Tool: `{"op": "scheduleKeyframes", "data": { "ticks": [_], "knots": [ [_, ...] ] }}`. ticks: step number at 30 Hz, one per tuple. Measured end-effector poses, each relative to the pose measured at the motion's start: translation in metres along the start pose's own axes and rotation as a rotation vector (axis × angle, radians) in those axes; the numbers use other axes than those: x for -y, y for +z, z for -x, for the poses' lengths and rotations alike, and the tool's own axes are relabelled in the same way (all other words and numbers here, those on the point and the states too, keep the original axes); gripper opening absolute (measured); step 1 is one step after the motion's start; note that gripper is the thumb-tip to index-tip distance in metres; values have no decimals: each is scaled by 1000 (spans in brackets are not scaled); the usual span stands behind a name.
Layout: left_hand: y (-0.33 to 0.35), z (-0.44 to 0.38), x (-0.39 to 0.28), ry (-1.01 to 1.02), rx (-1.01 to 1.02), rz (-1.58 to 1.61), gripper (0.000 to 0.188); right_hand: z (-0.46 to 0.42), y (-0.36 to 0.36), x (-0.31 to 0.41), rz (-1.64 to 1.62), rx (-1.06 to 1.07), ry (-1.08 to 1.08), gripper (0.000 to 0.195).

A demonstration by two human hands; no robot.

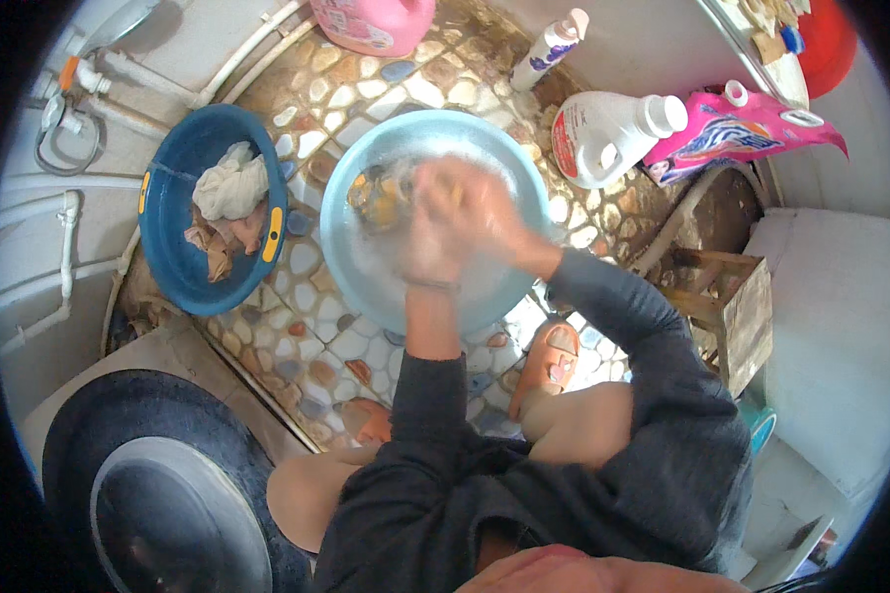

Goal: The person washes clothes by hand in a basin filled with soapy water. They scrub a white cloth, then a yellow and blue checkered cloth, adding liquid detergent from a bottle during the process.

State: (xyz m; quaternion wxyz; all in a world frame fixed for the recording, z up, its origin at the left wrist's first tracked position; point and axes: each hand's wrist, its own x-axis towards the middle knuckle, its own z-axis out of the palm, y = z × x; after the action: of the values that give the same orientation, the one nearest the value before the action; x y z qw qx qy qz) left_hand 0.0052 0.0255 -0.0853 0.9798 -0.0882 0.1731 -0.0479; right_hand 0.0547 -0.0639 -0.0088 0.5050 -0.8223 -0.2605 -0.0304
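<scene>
A light blue plastic basin (345, 285) stands on the floor before me, with cloudy, sudsy water in it. My left hand (439, 230) and my right hand (482, 204) are together over the basin, both blurred by motion. Something small and yellowish shows between the fingers; whether a hand grips it, I cannot tell. Yellow and grey fabric (378, 200) lies in the water left of my hands. To the left, a dark blue basin (165, 259) holds a whitish wet cloth (231, 181) and a beige-brown cloth (226, 241).
Behind the light blue basin are a pink jug (374, 22) and a spray can (549, 52). A white detergent bottle (601, 141) and a pink detergent bag (742, 133) stand at the right, near a wooden stool (745, 319). A large black pan (74, 445) is lower left; pipes (67, 244) line the wall.
</scene>
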Motion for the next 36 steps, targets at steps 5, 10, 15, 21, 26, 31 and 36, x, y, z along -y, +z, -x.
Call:
{"op": "scheduleKeyframes", "data": {
  "ticks": [5, 10, 15, 21, 26, 31, 36],
  "knots": [
    [-26, 10, -8, 370, 261, -758, 41, 34, 8, 39, 114, 156, -238, 18],
    [36, 14, 40, 295, -348, -375, 34, -23, -19, -16, 362, 177, 223, 31],
    [-1, 20, 9, 180, 298, -432, 36, 28, 7, 14, 213, -73, -177, 30],
    [20, 22, 22, 189, 44, -223, 39, 0, -4, 7, 103, 125, 337, 30],
    [19, 18, 32, 274, -105, -263, 49, -1, 5, -29, 267, 153, 325, 29],
    [15, 7, 22, 464, -413, -1289, 50, -24, -17, -63, -2, 395, 525, 50],
    [15, 9, 55, 153, -310, -1837, 54, -32, -19, -75, -29, 753, 196, 55]
  ]
}}
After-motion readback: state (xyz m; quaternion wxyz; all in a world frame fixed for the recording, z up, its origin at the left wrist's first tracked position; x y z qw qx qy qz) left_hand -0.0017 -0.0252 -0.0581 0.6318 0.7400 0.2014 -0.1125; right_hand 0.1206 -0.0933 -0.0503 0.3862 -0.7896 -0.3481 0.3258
